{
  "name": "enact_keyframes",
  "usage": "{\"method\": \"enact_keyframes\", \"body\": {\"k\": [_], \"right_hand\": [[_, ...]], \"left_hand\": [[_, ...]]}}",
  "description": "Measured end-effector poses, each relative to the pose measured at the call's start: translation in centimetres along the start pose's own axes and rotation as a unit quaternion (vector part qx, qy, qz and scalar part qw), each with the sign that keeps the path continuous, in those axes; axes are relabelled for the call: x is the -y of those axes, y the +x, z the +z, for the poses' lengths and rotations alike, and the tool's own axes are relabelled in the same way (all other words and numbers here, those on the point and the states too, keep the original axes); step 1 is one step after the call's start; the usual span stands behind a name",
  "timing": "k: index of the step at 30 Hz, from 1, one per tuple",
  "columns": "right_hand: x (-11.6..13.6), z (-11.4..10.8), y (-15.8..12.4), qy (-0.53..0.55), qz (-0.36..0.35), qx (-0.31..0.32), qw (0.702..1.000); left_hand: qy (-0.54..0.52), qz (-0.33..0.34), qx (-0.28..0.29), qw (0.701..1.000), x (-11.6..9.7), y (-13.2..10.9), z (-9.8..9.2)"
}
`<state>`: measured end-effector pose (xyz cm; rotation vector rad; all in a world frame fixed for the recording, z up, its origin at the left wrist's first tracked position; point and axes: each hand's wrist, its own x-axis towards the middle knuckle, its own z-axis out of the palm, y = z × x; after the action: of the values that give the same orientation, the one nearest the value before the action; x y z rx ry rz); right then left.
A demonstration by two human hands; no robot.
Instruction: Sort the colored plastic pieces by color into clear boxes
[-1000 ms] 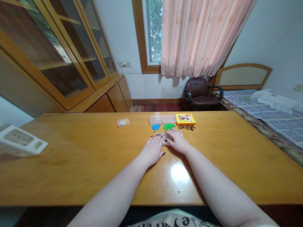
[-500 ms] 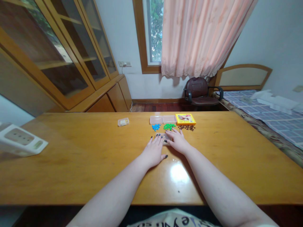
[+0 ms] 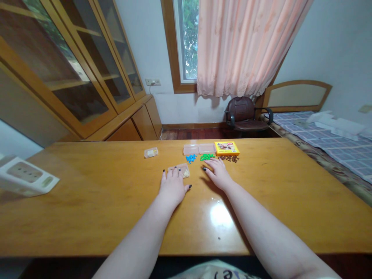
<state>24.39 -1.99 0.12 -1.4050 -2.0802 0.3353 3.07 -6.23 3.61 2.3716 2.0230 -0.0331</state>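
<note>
My left hand (image 3: 172,190) lies flat with fingers spread, its fingertips over a small clear plastic box (image 3: 186,167) with pale little pieces (image 3: 185,174) inside. The hand covers part of that box. To the right, my right hand (image 3: 219,174) is open and palm down, holding nothing, its fingertips close to the green pieces (image 3: 207,157) and the brown pieces (image 3: 231,159). Left of the green pile is a pile of blue pieces (image 3: 191,158). Behind the piles sit an open clear plastic case (image 3: 191,150) and a yellow box (image 3: 227,148) with a printed picture.
Another small clear box (image 3: 151,152) lies at the back left of the wooden table (image 3: 110,217). A white device or box (image 3: 27,175) stands at the far left. Beyond the table are a brown chair (image 3: 242,114), a bed (image 3: 328,131) and a glass-door cabinet (image 3: 95,77).
My left hand has moved left, and the small clear box with pale pieces has shifted left with it. My right hand has stayed nearly in place and is now apart from that box.
</note>
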Motion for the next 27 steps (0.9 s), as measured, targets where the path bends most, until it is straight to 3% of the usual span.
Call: {"method": "enact_keyframes", "body": {"k": [6,13,20,24,27], "right_hand": [[-0.3,0.4,0.1,0.017,-0.015,-0.019,1.0],[-0.5,0.4,0.1,0.034,-0.02,-0.024,0.999],[-0.6,0.4,0.2,0.043,-0.021,-0.032,0.998],[-0.6,0.7,0.4,0.054,-0.015,-0.037,0.998],[-0.8,0.8,0.5,0.061,-0.013,-0.046,0.997]], "left_hand": [[-0.006,-0.087,0.089,0.992,2.3,4.2,-0.4],[0.0,-0.076,-0.004,0.997,5.0,9.7,2.1],[-0.012,-0.069,-0.012,0.997,8.4,12.2,2.5],[0.005,-0.042,-0.057,0.998,6.7,12.4,2.0],[-0.007,0.07,-0.076,0.995,3.5,12.7,1.8]]}}
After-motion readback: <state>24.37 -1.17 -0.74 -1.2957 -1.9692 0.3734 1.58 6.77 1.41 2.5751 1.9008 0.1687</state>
